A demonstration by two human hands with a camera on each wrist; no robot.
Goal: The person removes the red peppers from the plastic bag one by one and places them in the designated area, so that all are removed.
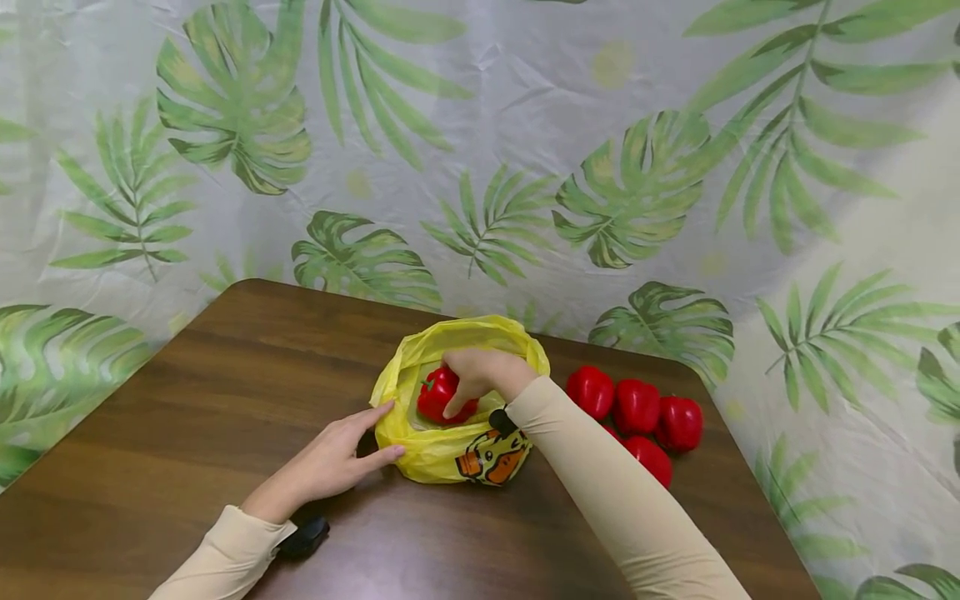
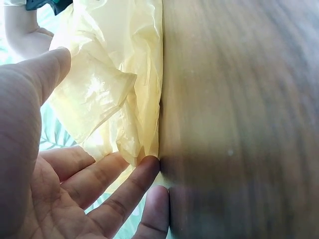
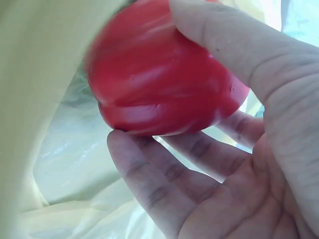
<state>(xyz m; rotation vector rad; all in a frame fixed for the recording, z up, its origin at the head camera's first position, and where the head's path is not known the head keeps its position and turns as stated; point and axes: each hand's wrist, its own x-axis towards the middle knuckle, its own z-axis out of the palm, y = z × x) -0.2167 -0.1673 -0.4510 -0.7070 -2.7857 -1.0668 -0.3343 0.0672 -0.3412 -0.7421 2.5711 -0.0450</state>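
Brown wood counter [image 1: 187, 417], leaf-print sheet behind: right hand [image 1: 483, 371] has its grip curled round a red pepper [image 1: 438, 393], inside the mouth of the yellow bag [image 1: 442, 454]. Left hand [image 1: 337, 454] rests flat-fingered against the bag's near-left side, so the pepper lies just beyond it; four more peppers [image 1: 637, 408] sit right of the bag.

On the table [image 1: 187, 400] the bag [image 1: 450, 454] sits mid-edge with one pepper [image 1: 442, 392] inside, the left hand [image 1: 337, 458] at its left and four more peppers [image 1: 637, 417] clustered at its right.
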